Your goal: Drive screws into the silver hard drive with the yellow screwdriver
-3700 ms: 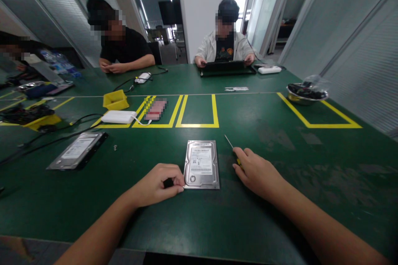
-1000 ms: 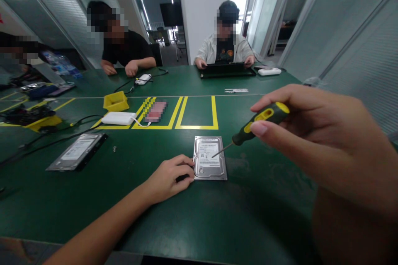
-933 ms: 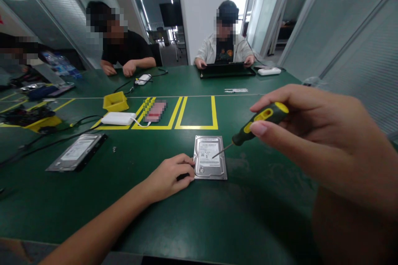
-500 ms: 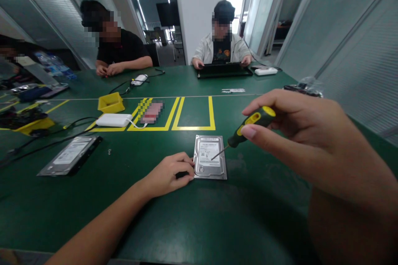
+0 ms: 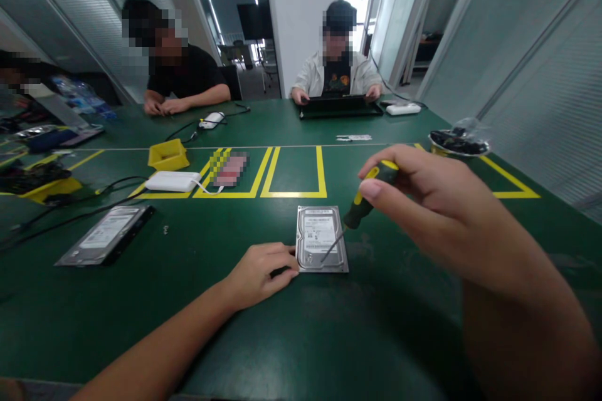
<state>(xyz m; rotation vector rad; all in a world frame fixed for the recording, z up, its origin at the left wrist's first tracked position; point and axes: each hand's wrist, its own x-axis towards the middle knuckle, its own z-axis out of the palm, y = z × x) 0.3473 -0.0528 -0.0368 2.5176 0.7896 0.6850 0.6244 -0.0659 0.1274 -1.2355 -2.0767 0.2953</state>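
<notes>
A silver hard drive (image 5: pixel 322 239) lies label up on the green table (image 5: pixel 301 326) in front of me. My left hand (image 5: pixel 261 272) rests on the table with its fingers curled against the drive's near left corner, over a small dark thing I cannot make out. My right hand (image 5: pixel 437 213) is raised close to the camera and is closed on a black and yellow screwdriver (image 5: pixel 362 203). Its thin shaft slants down and left, the tip over the lower part of the drive's lid.
A second hard drive (image 5: pixel 106 242) lies at the left beside black cables. Behind are a white box (image 5: pixel 172 181), a yellow bin (image 5: pixel 168 154), yellow tape rectangles and a metal bowl (image 5: pixel 458 143) at right. Two people sit at the far side, one at a laptop (image 5: pixel 339 106).
My right hand picked the screwdriver up off the table, lifted it toward the camera, and has now lowered it so the tip points at the drive. My left hand stayed at the corner.
</notes>
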